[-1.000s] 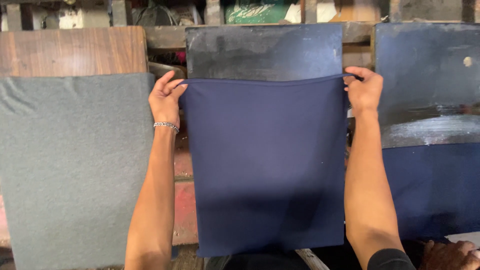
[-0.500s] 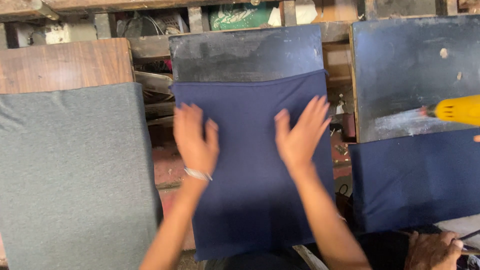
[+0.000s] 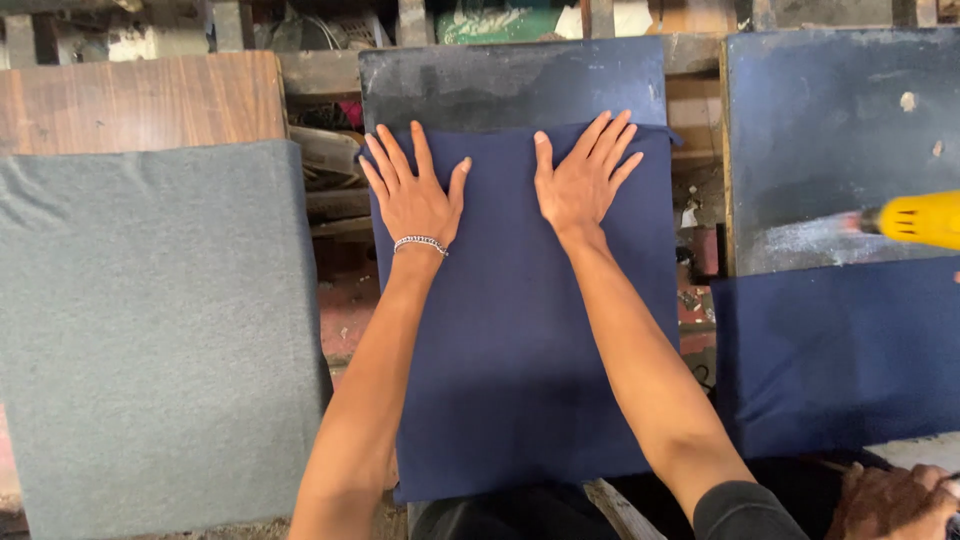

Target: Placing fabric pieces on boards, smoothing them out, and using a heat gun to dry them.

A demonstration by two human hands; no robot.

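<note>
A large grey fabric panel fills the area to the left of the centre board, drawn over a wooden board whose brown top shows above it. The centre board is a dark, scuffed flat panel, and a navy blue cloth is pulled over it, covering all but the board's bare top strip and hanging past its lower end. To the right of the centre board stands another dark board, with a second navy cloth covering its lower half. Both of the person's hands lie flat and open on the navy blue cloth near its upper edge, palms down, fingers spread, gripping nothing. The left hand, with a silver chain bracelet at the wrist, rests on the cloth's upper left; the right hand rests on its upper right, and the two thumbs point toward each other with a gap of cloth between. A yellow tool enters at the right edge, over the right-hand board. Another person's hand shows at the bottom right corner, below that board.
</note>
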